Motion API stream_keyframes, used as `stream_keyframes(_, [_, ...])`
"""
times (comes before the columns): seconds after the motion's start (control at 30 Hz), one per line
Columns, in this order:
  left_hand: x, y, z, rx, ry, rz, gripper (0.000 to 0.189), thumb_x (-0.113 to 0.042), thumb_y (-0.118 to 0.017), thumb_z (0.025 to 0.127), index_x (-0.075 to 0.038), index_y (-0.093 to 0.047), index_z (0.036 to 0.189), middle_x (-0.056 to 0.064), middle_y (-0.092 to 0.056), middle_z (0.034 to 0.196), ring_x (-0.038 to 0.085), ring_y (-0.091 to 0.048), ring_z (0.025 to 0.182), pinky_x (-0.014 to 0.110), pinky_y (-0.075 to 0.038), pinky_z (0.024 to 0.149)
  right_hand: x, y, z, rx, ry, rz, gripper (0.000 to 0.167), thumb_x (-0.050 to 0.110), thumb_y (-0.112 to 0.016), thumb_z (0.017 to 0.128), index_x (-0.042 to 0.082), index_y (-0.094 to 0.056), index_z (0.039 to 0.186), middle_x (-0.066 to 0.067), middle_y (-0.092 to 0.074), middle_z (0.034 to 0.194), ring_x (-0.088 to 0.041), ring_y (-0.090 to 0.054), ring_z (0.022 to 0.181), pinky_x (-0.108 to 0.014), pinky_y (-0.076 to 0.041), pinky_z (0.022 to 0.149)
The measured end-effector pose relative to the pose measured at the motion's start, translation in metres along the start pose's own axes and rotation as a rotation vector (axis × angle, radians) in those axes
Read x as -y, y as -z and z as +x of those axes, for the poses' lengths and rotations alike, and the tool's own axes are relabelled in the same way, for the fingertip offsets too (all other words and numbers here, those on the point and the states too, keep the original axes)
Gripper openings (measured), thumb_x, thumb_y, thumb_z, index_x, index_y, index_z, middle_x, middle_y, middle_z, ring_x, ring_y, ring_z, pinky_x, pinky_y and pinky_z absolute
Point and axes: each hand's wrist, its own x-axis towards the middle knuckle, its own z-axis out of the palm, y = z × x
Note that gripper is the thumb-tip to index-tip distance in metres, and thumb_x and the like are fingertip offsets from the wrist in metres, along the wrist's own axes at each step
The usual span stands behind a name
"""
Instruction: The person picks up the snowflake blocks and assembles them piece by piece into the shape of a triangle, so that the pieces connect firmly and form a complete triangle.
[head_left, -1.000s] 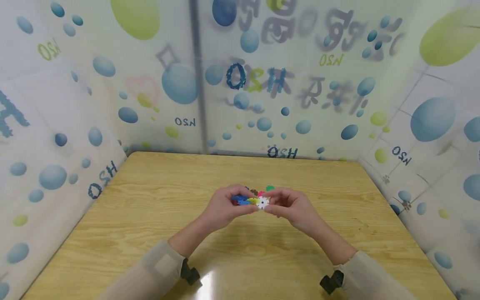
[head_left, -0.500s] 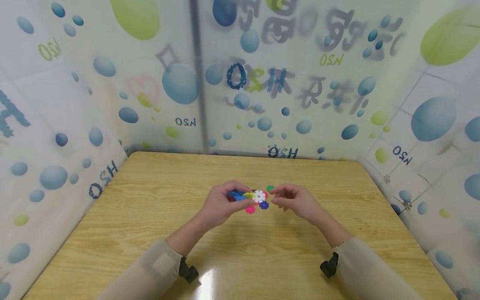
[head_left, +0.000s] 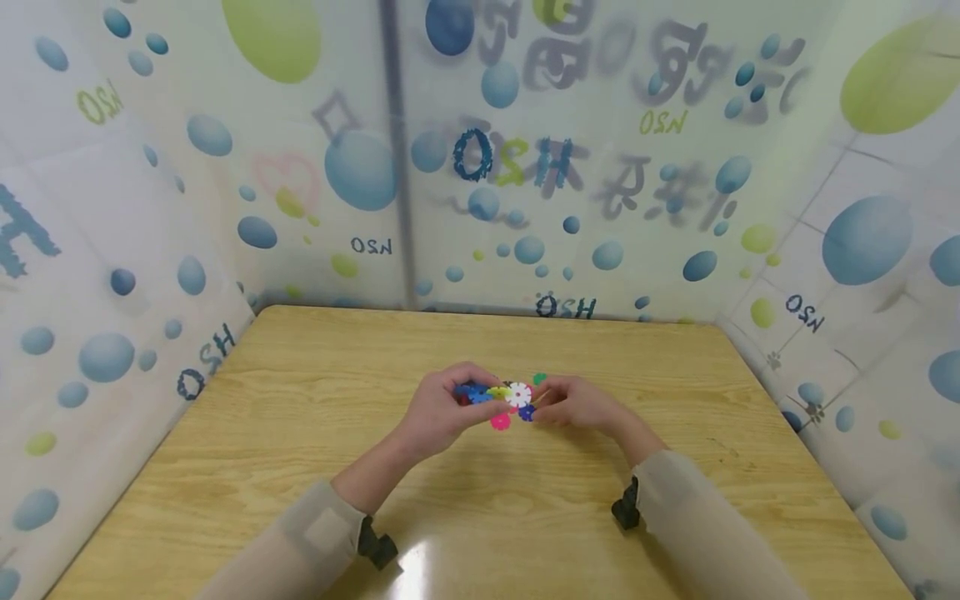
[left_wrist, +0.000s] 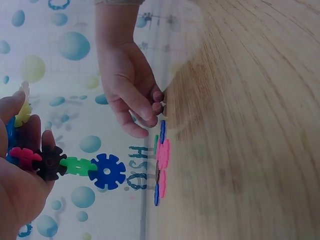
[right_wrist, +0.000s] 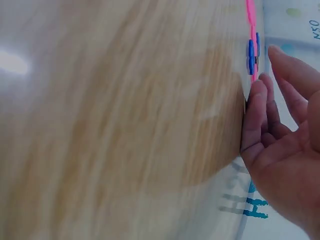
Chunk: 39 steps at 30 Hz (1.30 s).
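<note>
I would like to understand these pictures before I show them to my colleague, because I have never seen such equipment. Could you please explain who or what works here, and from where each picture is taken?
There is no machine: a person works with two bare hands. The head view comes from a camera on the person's head, looking forward and down. The other two come from a small camera on each wrist, so the table looks turned sideways. On it lie flat flower-shaped pieces, including pink, blue and green ones. The left hand holds a chain of similar pieces joined together. The right hand is close to the pieces on the table; whether its fingers touch one, I cannot tell.
</note>
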Motion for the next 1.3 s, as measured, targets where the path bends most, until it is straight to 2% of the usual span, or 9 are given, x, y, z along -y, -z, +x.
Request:
stream_keyframes(0.3, [0.002,-0.005,0.0,0.01,-0.02,-0.002,0.019,-0.019,-0.09,0.094,-0.018,-0.081,0.111,0.004,-0.075,0.114,0.023,-0.063,0.09,0.024,-0.056,0.072,0.002,-0.006,0.004,-0.02,-0.035,-0.051,0.039,0.03,-0.08,0.102,0.02,-0.07,0.138,-0.006,-0.076,0.124,-0.021,-0.065,0.104,-0.035,-0.053,0.09])
stream_keyframes(0.47, [0.003,-0.006,0.0,0.012,-0.029,-0.009,0.019,-0.018,-0.089,0.094,-0.017,-0.08,0.11,0.005,-0.074,0.11,0.02,-0.06,0.083,0.022,-0.053,0.068,0.006,-0.01,0.006,-0.048,-0.037,-0.097,0.031,0.027,-0.081,0.102,0.019,-0.072,0.131,-0.006,-0.076,0.119,-0.021,-0.066,0.103,-0.038,-0.055,0.092])
stream_keyframes(0.63, [0.002,-0.007,-0.001,0.016,-0.025,-0.015,0.02,-0.019,-0.09,0.094,-0.017,-0.08,0.111,0.006,-0.075,0.112,0.019,-0.061,0.083,0.022,-0.055,0.068,0.005,-0.012,0.006,-0.055,-0.042,-0.112,0.027,0.022,-0.08,0.102,0.017,-0.071,0.128,-0.007,-0.076,0.121,-0.021,-0.068,0.108,-0.046,-0.057,0.103])
stream_keyframes(0.83, [0.002,-0.006,-0.001,0.01,-0.003,-0.011,0.019,-0.019,-0.089,0.095,-0.016,-0.08,0.112,0.007,-0.074,0.113,0.019,-0.062,0.083,0.022,-0.055,0.068,0.004,-0.012,0.006,-0.05,-0.04,-0.087,0.037,0.023,-0.081,0.102,0.016,-0.069,0.137,-0.008,-0.074,0.125,-0.022,-0.068,0.114,-0.05,-0.055,0.109])
stream_keyframes(1.03, [0.001,-0.007,-0.001,0.014,-0.007,-0.012,0.02,-0.018,-0.089,0.095,-0.016,-0.08,0.112,0.007,-0.074,0.112,0.018,-0.061,0.082,0.021,-0.055,0.068,0.005,-0.012,0.005,-0.06,-0.041,-0.148,0.03,0.025,-0.082,0.101,0.016,-0.071,0.128,-0.006,-0.072,0.12,-0.022,-0.064,0.109,-0.048,-0.053,0.106])
stream_keyframes(1.3, [0.0,-0.009,0.001,0.017,-0.022,-0.019,0.018,-0.017,-0.089,0.095,-0.016,-0.081,0.111,0.006,-0.075,0.111,0.014,-0.061,0.081,0.021,-0.054,0.067,0.003,-0.012,-0.002,-0.036,-0.037,-0.113,0.025,0.017,-0.082,0.1,0.01,-0.069,0.12,-0.006,-0.069,0.114,-0.02,-0.062,0.102,-0.037,-0.054,0.095])
